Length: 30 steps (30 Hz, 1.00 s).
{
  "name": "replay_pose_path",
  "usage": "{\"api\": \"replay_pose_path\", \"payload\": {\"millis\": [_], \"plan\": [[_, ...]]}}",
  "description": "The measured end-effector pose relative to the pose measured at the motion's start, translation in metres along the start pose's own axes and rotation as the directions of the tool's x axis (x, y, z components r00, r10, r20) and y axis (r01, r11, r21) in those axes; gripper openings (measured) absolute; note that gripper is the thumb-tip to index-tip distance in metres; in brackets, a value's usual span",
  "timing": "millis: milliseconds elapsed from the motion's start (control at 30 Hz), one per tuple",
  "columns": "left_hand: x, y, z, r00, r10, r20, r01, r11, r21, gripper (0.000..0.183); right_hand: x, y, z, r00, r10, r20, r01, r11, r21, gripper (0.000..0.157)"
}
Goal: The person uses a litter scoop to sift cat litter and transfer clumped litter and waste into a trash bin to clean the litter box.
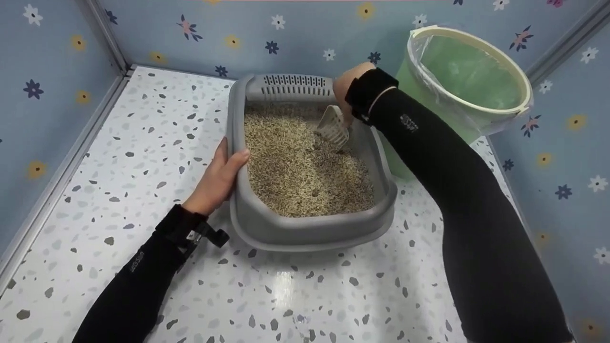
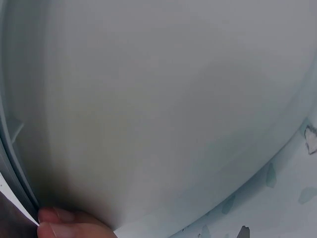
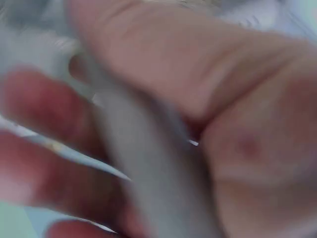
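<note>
A grey litter box holds tan and darker pellet litter. At its left rim, my left hand grips the edge, thumb over the top; in the left wrist view two fingertips press under the rim against the outer wall. Over the far right corner, my right hand holds a beige slotted litter scoop, its blade tilted down with the lower edge in the litter. The right wrist view, blurred, has the scoop's handle between thumb and curled fingers.
A green bin with a cream rim and a clear plastic liner stands close to the box at the back right. Blue flower-patterned panels border the speckled white surface at the back and sides.
</note>
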<state>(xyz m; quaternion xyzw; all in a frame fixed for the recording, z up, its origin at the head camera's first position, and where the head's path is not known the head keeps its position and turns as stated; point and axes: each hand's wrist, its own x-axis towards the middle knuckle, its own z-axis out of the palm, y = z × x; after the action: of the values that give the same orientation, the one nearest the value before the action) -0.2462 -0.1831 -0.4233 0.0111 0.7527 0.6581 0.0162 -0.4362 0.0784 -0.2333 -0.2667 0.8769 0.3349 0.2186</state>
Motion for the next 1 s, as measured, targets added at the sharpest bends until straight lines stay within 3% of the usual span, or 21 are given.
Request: {"api": "replay_pose_path", "payload": {"millis": [100, 167, 300, 600, 833, 1000], "plan": [[0.000, 0.001, 0.000, 1.000, -0.008, -0.003, 0.008, 1.000, 0.004, 0.106, 0.005, -0.015, 0.011, 0.996, 0.014, -0.094, -0.038, 0.964, -0.262, 0.041], [0.001, 0.000, 0.000, 1.000, 0.001, -0.005, -0.001, 1.000, -0.001, 0.105, 0.009, -0.021, 0.016, 0.992, 0.027, -0.121, -0.065, 0.945, -0.321, 0.044], [0.002, -0.001, 0.001, 1.000, 0.020, -0.003, -0.020, 1.000, -0.012, 0.102, 0.018, -0.021, 0.022, 0.993, 0.043, -0.108, -0.067, 0.971, -0.228, 0.045], [0.001, -0.001, 0.001, 0.999, -0.053, -0.006, 0.053, 0.998, 0.039, 0.107, 0.036, 0.002, 0.035, 0.991, -0.005, -0.133, 0.004, 1.000, -0.010, 0.024], [0.000, 0.000, 0.001, 0.999, -0.040, -0.001, 0.040, 0.999, 0.023, 0.108, 0.045, 0.006, 0.037, 0.998, -0.017, -0.057, 0.024, 0.992, 0.128, 0.024], [0.000, -0.001, 0.001, 1.000, -0.020, -0.003, 0.020, 1.000, 0.010, 0.107, 0.035, 0.002, 0.036, 0.999, -0.040, 0.024, 0.031, 0.955, 0.294, 0.023]]}}
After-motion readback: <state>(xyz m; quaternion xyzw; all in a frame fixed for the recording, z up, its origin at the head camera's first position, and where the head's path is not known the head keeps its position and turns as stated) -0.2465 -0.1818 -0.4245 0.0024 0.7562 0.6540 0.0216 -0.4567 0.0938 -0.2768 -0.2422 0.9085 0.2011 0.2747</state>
